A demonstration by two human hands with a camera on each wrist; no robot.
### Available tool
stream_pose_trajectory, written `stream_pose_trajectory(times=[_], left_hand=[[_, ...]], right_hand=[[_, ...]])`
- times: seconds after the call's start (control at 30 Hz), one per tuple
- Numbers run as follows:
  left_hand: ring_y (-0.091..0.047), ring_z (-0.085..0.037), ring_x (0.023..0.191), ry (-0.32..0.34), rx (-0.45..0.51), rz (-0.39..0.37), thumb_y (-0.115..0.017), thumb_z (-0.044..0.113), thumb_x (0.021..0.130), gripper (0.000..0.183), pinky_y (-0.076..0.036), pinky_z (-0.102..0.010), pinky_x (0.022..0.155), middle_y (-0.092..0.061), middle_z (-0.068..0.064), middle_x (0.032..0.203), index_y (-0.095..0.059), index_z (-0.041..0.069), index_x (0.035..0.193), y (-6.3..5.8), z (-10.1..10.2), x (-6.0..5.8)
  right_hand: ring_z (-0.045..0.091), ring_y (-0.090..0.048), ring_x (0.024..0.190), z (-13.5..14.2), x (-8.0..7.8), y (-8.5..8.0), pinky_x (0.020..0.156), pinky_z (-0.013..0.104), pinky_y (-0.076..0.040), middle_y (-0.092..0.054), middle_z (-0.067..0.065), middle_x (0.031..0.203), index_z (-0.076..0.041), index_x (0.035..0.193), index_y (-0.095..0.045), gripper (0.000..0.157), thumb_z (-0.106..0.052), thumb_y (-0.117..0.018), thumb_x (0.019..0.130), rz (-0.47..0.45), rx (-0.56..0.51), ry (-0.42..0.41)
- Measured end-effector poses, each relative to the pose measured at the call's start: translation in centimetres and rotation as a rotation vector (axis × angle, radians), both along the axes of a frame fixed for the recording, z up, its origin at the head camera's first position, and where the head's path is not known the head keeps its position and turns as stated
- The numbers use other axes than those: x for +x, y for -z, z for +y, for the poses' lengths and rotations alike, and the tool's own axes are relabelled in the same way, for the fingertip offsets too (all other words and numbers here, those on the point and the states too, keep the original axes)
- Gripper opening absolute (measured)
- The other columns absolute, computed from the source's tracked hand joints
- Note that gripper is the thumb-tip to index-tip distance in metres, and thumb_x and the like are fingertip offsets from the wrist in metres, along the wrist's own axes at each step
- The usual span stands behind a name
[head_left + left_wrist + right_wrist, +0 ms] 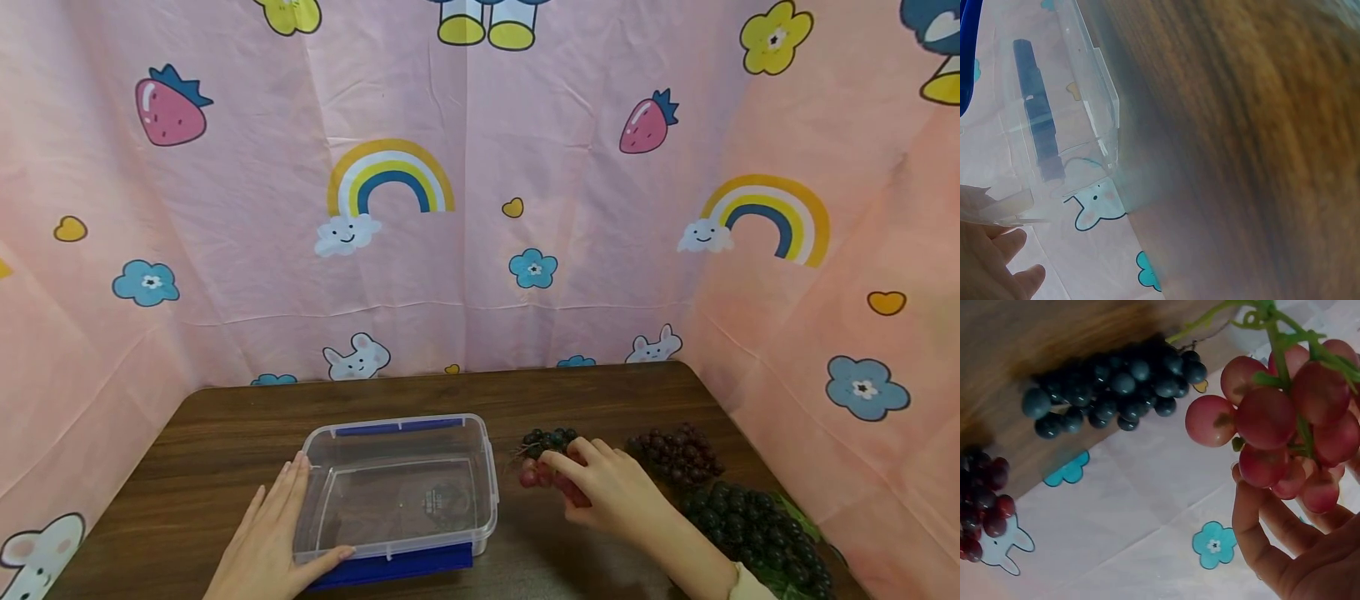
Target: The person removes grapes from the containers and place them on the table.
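A clear plastic box [390, 500] with blue side clips stands lidless on the table. My left hand [270, 533] rests along its left side, fingers extended and thumb at the front corner; the left wrist view shows the fingertips [1013, 244] by the box wall [1100, 94]. Right of the box, my right hand [611, 492] holds a bunch of red grapes [1266, 419], its fingers partly hidden behind the fruit. Just behind it lies a small bunch of dark grapes [551, 439], also seen in the right wrist view.
A bunch of deep red grapes [678, 454] lies at the table's right. Nearer, by the right edge, sits a larger bunch of black grapes [753, 529] with green leaves, beside my right forearm. A printed cloth [465, 325] hangs around the wooden table [240, 433].
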State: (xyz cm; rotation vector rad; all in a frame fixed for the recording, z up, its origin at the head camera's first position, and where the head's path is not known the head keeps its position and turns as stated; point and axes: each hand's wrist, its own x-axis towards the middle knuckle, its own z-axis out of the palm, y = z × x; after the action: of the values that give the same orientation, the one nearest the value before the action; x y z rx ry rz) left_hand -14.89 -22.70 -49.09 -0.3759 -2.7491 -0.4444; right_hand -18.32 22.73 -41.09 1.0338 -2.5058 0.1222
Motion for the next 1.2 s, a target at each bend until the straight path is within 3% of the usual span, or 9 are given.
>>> stream_pose_trajectory(times=[0.23,0.63,0.9,1.2], left_hand=[[-0.006,-0.022,0.165,-0.002,0.004,-0.014,-0.079,0.067,0.083,0.123,0.021,-0.026,0.125,-0.024,-0.023,0.173,-0.022,-0.003,0.166,0.0,0.0,0.0],[0.005,-0.007,0.163,-0.004,-0.002,-0.003,-0.078,0.067,0.083,0.123,0.022,-0.022,0.124,-0.024,-0.022,0.173,-0.021,-0.002,0.167,-0.1,0.1,0.0],[-0.022,-0.035,0.162,-0.005,0.003,-0.039,-0.077,0.068,0.084,0.123,0.02,-0.027,0.127,-0.022,-0.022,0.174,-0.019,-0.001,0.168,-0.4,0.1,0.1],[-0.027,-0.043,0.158,-0.015,0.01,-0.087,-0.076,0.068,0.085,0.123,0.015,-0.04,0.131,-0.021,-0.023,0.174,-0.018,-0.002,0.168,-0.8,0.1,0.2]], right_hand=[[0.009,-0.045,0.072,0.5,0.2,1.8,0.054,0.017,-0.03,-0.056,-0.003,0.095,-0.024,0.126,-0.066,0.063,-0.016,-0.093,0.07,-0.021,-0.057,-0.029],[0.003,-0.04,0.074,0.6,0.7,4.7,0.055,0.018,-0.031,-0.057,-0.005,0.1,-0.023,0.132,-0.067,0.057,-0.014,-0.087,0.079,-0.238,-0.054,0.004],[0.005,-0.044,0.077,0.8,0.8,5.8,0.055,0.02,-0.033,-0.058,-0.004,0.104,-0.022,0.136,-0.066,0.058,-0.015,-0.086,0.082,-0.384,-0.046,0.043],[0.012,-0.054,0.08,1.0,1.1,7.0,0.057,0.025,-0.036,-0.061,0.001,0.108,-0.024,0.139,-0.066,0.06,-0.02,-0.085,0.083,-0.464,-0.054,0.071]])
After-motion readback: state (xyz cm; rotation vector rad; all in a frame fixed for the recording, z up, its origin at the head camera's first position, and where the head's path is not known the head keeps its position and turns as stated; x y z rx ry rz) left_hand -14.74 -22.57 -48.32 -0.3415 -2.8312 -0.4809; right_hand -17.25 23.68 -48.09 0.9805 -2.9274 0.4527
